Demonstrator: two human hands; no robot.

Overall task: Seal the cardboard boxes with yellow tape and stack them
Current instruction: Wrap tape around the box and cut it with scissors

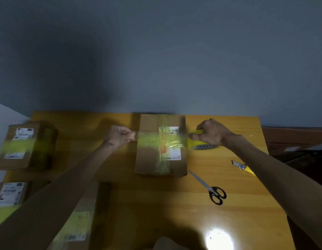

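Tape (151,140) stretches across the middle box (156,164). Left hand (118,136) pinches its end left of the box. Right hand (211,134) grips the roll (204,146) right of it.

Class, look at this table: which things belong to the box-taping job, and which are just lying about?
In the job: middle box; tape strip, pinched by left hand; tape roll, held by right hand; far-left box, near-left box, near box, each bearing yellow tape.
Lying about: scissors; knife.
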